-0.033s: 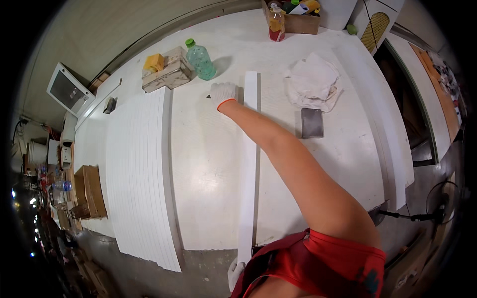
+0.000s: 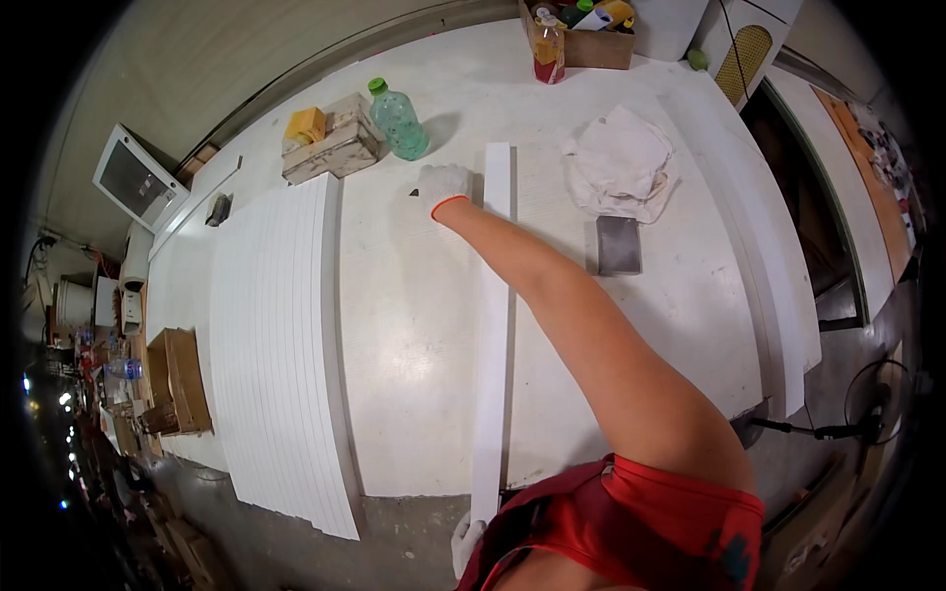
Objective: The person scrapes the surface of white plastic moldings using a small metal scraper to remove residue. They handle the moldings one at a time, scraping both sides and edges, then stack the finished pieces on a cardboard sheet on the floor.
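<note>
A long narrow white strip (image 2: 495,325) runs lengthwise down the middle of the white table. At its near end, my left hand (image 2: 466,542), in a white glove and partly cut off by my red clothing, grips the strip's edge. My right arm crosses over the strip. The gloved right hand (image 2: 445,181), with an orange cuff, rests closed on the table just left of the strip's far end. A small dark corner (image 2: 414,193) pokes out beside its fingers; the rest of that thing is hidden. Left of them lie several white strips (image 2: 276,345) side by side.
Behind the strips stand a greenish bottle (image 2: 399,123) and a stained box (image 2: 340,148) with a yellow block (image 2: 305,124). To the right are a crumpled white cloth (image 2: 621,163) and a grey block (image 2: 619,246). A red-labelled bottle (image 2: 549,59) and an open carton (image 2: 599,49) stand far back.
</note>
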Motion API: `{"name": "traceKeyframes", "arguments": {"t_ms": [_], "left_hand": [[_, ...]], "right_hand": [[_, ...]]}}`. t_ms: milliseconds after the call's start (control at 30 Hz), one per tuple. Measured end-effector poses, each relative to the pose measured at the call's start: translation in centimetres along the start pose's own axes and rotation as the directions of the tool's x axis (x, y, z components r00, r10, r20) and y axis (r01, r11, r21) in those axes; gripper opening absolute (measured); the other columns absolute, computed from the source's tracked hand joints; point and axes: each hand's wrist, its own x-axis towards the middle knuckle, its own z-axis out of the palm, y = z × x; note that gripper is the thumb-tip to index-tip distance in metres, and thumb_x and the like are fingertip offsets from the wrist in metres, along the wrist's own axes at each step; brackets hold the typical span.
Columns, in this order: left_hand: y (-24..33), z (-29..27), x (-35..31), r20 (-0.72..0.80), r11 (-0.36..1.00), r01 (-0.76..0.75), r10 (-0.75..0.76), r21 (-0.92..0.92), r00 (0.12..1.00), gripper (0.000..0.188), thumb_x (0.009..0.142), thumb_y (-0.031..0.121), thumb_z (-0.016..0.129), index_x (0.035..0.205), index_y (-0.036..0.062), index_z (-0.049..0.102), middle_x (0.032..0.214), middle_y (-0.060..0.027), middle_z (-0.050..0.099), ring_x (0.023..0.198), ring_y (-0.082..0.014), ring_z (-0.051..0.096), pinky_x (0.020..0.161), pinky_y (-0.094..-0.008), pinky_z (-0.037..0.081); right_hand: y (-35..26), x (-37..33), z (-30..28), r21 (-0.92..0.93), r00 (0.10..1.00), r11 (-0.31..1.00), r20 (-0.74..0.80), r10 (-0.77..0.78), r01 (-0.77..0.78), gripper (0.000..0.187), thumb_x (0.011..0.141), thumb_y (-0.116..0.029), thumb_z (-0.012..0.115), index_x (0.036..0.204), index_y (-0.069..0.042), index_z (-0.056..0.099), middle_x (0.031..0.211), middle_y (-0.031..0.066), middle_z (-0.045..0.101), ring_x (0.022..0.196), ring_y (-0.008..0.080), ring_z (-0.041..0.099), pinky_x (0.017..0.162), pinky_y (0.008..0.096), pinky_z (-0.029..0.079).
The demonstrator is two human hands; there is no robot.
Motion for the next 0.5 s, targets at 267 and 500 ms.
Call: {"name": "traceKeyframes", "arguments": {"t_ms": [267, 500], "left_hand": [[3.1, 2.3, -0.9, -0.091, 0.997, 0.002, 0.005, 0.082, 0.996, 0.042, 0.092, 0.015, 0.052, 0.128, -0.0065, 0.054, 0.112, -0.0127, 0.064, 0.099, -0.0189, 0.061, 0.090, -0.0298, 0.046], [-1.1, 0.2, 0.8, -0.147, 1.000, -0.011, 0.007, -0.029, 0.989, 0.033, 0.090, 0.011, 0.054, 0.119, -0.0040, 0.060, 0.101, -0.0061, 0.064, 0.089, -0.0132, 0.058, 0.080, -0.0264, 0.047]], "right_hand": [[2.7, -2.5, 0.8, 0.232, 0.966, 0.938, -0.043, -0.256, 0.258, 0.026, 0.090, -0.024, 0.051, 0.103, -0.010, 0.068, 0.103, 0.0169, 0.065, 0.094, 0.0363, 0.064, 0.081, 0.0458, 0.051], [5.9, -26.4, -1.9, 0.351, 0.544, 0.508, -0.005, -0.839, 0.786, 0.015, 0.088, -0.018, 0.052, 0.088, -0.006, 0.062, 0.088, 0.0129, 0.062, 0.087, 0.0298, 0.063, 0.072, 0.0432, 0.054]]}}
